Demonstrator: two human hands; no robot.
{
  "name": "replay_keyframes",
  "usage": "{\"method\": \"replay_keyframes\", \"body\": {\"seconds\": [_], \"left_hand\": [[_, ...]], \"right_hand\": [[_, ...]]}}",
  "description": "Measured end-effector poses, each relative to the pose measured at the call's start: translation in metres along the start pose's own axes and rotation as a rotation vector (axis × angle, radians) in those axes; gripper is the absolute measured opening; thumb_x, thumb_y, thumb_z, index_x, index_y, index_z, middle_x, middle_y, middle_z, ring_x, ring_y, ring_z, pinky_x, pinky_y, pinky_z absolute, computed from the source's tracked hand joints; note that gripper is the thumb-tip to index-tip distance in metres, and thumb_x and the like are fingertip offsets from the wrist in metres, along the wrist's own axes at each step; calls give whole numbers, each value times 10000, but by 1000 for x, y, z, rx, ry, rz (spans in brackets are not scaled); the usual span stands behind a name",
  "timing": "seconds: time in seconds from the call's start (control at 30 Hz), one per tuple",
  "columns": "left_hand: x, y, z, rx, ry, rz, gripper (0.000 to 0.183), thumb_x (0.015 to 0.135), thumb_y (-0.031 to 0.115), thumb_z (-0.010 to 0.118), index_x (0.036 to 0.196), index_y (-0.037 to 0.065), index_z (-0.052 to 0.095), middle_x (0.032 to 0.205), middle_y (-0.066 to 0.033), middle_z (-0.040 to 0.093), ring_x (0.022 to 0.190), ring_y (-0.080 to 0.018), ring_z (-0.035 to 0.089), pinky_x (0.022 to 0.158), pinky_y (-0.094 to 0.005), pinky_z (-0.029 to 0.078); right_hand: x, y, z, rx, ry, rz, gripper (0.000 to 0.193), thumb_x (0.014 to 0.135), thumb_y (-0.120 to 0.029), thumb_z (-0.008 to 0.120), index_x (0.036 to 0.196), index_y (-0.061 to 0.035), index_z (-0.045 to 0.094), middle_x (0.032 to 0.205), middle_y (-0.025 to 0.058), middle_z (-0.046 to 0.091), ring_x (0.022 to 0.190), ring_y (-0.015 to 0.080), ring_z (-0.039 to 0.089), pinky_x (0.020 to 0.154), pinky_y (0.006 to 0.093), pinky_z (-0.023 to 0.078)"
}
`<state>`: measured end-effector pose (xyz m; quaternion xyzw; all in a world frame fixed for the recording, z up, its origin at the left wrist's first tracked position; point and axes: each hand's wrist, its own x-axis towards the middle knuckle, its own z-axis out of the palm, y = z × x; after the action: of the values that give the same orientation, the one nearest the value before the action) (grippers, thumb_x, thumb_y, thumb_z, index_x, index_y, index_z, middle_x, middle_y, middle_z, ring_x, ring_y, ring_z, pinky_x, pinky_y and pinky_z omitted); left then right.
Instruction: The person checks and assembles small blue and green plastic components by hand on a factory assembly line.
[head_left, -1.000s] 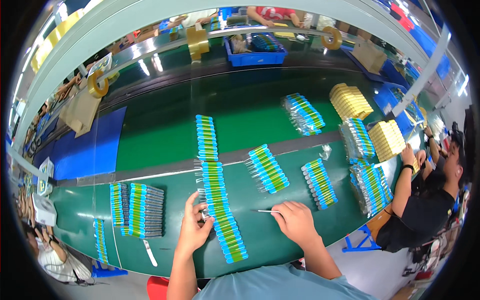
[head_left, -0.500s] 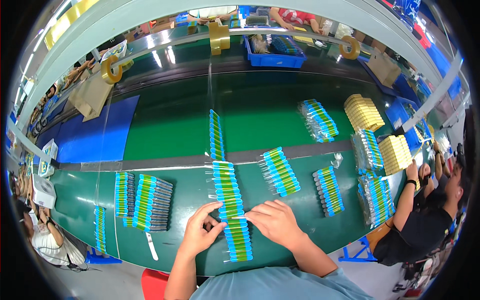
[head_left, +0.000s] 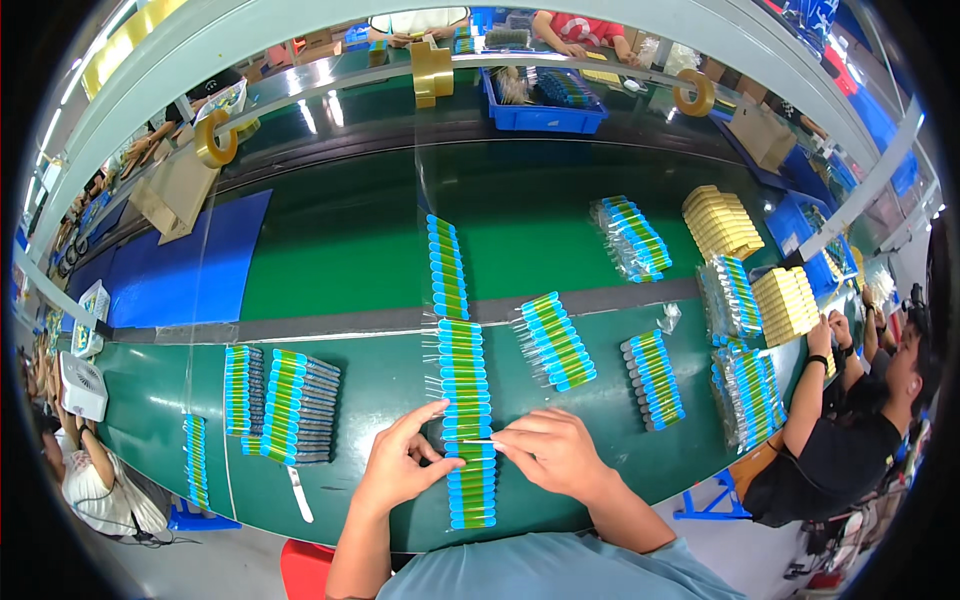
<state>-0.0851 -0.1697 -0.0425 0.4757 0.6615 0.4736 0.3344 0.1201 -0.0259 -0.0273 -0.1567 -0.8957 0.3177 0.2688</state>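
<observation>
A long strip of small blue-and-green packets [head_left: 461,372] lies down the middle of the green table [head_left: 380,385], stuck under a clear tape band that runs away from me. My left hand [head_left: 400,468] rests on the strip's left edge with the fingers spread. My right hand [head_left: 548,452] pinches a thin pale stick-like piece [head_left: 478,441] laid across the strip, its tip meeting my left fingertips.
Stacks of the same packets lie left [head_left: 283,404] and right [head_left: 556,340] [head_left: 655,379] of the strip. Yellow stacks [head_left: 722,222] and bagged packets [head_left: 630,236] sit far right. A blue mat [head_left: 190,262], tape rolls [head_left: 215,139] and a blue bin [head_left: 545,100] lie beyond. A seated person [head_left: 850,440] works at the right.
My right hand has come in from the right with the thin piece to the strip's middle. My left hand stayed at the strip's left edge. The view shifted so the strip sits closer.
</observation>
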Motion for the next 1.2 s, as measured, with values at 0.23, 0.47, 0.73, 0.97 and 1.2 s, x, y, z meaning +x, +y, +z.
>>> {"method": "replay_keyframes", "body": {"seconds": [0.23, 0.47, 0.73, 0.97, 1.2], "left_hand": [[1, -1, 2, 35, -30, -55, 814, 644, 57, 910, 1390, 128, 591, 1207, -115, 692, 611, -95, 650, 588, -250, 528], [7, -9, -1, -255, -44, -174, 1018, 674, -92, 845, 1550, 75, 353, 1464, -215, 510, 676, -111, 686, 610, -250, 555], [24, -13, 36, -790, 144, -71, 1003, 715, -151, 787, 1550, 26, 261, 1533, -184, 361, 806, -163, 703, 642, -244, 559], [27, -56, 24, 164, 349, 104, 428, 870, 227, 790, 1242, 46, 681, 1006, -67, 559, 789, -164, 616, 593, -309, 428], [76, 13, 34, 496, 433, 162, 139, 823, 188, 783, 872, 64, 743, 873, -89, 589, 772, -281, 613, 673, -386, 499]], "right_hand": [[-3, 3, 7, 3, 16, -67, 61, 855, -95, 735, 911, -89, 758, 856, 27, 712, 721, 221, 652, 648, 359, 501], [-22, 20, -11, 1219, 300, 261, 183, 1059, -189, 480, 1047, -30, 568, 758, 106, 616, 663, 146, 556, 615, 305, 439], [-32, 12, 27, 421, 91, 263, 382, 897, -145, 749, 1018, -21, 409, 942, 164, 572, 848, 300, 615, 786, 402, 489], [-10, 66, -37, -8, 312, 205, 359, 881, -101, 763, 1097, 24, 505, 896, 126, 509, 860, 254, 561, 755, 373, 460], [32, 109, -70, 409, 478, 235, 372, 894, 78, 665, 1014, -55, 339, 1002, 116, 557, 899, 117, 558, 743, 276, 480]]}}
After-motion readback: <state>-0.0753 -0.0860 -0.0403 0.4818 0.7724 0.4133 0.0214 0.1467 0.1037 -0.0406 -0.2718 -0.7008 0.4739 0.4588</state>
